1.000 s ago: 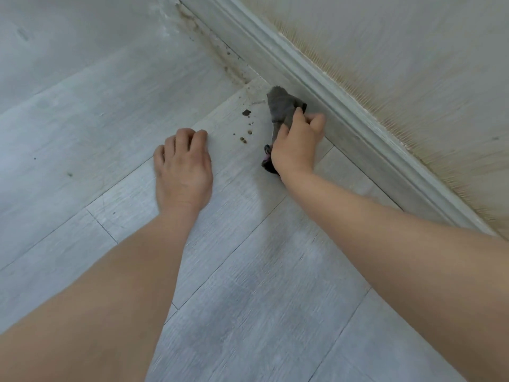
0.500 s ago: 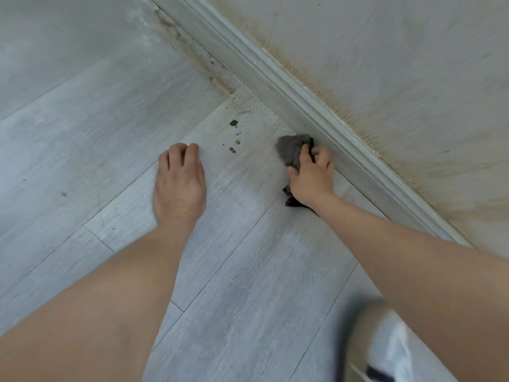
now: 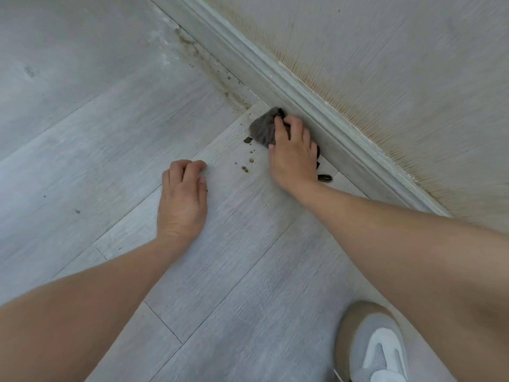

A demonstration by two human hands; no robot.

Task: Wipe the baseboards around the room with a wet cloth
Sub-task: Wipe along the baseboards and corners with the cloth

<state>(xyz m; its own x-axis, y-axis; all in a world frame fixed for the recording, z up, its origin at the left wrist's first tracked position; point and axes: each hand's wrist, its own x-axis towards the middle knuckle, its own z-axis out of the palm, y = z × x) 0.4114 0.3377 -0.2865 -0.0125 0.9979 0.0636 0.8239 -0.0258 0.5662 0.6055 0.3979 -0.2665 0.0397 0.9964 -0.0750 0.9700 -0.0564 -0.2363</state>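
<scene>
Right hand gripping grey cloth against baseboard, crumbs at 7 o'clock; left hand, fingers curled, resting on grey plank floor.

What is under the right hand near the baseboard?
A grey cloth lies under the right hand, bunched on the floor against the baseboard. The hand hides the cloth's middle.
</scene>
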